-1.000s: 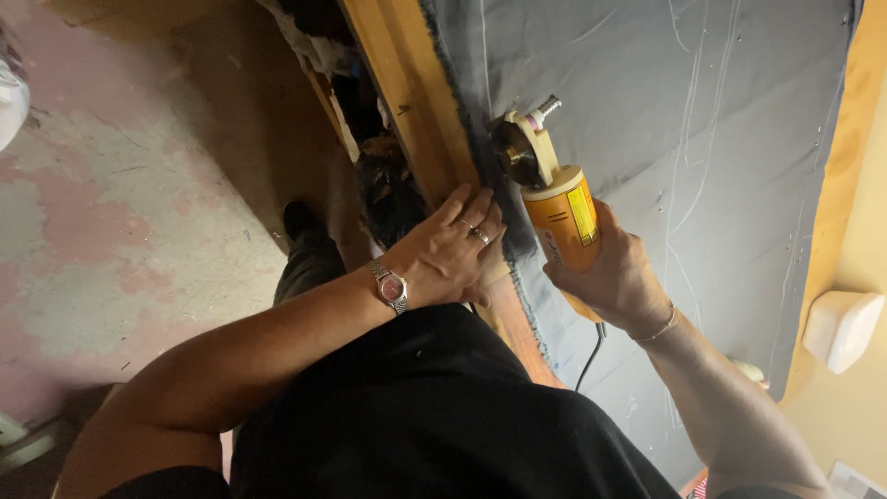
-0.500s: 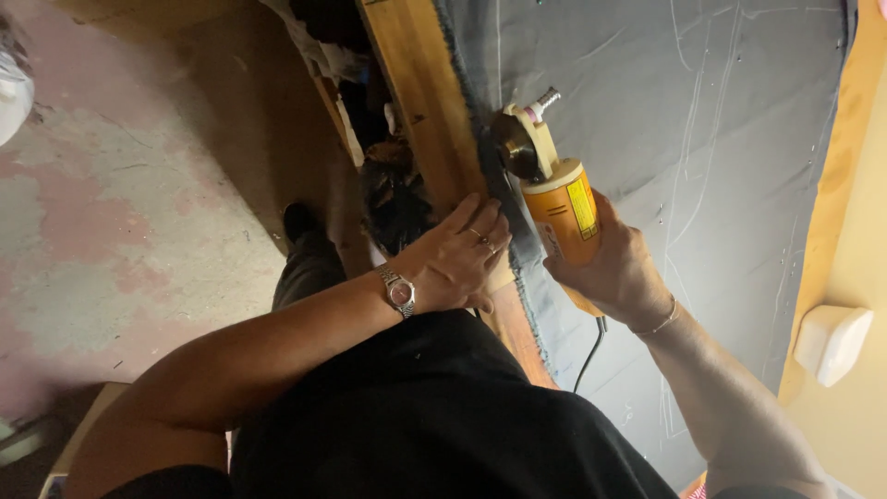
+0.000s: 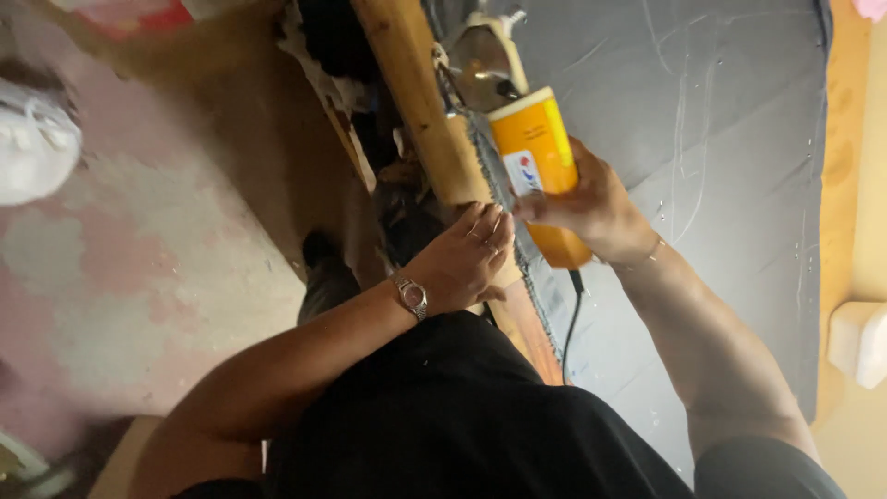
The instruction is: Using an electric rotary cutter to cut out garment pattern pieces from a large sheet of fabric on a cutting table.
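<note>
Nearest the camera is your own body in a black top (image 3: pixel 443 416), filling the lower middle of the view, with both bare forearms reaching up and away from it.

Your left hand (image 3: pixel 462 259) lies palm down, fingers spread and flat, on the edge of a dark grey fabric sheet (image 3: pixel 702 166) where it meets the wooden table edge (image 3: pixel 416 111). It grips nothing — it only presses the cloth flat. A silver wristwatch (image 3: pixel 411 298) sits on that wrist.

Just beside it, nearly touching its fingertips, your right hand (image 3: pixel 591 208) is wrapped tight around the orange-yellow body of a handheld electric fabric cutter (image 3: pixel 536 166). A thin bracelet (image 3: pixel 647 254) circles that wrist, and a black power cord (image 3: pixel 568 319) hangs from the tool's near end across the cloth.

The cutter points away from you along the fabric's left edge. At its far end a round metal blade with its guard (image 3: pixel 480 69) rests right at the border between cloth and wood.

Farther out, the grey sheet spreads across the right of the view, marked with faint pale lines. A white rectangular block (image 3: pixel 859 342) sits beyond its right edge on the light wooden surface.

To the left, lower down, is a worn pinkish floor (image 3: pixel 139 259) with a white bag (image 3: pixel 32 143) — blurred — at the far left edge.
</note>
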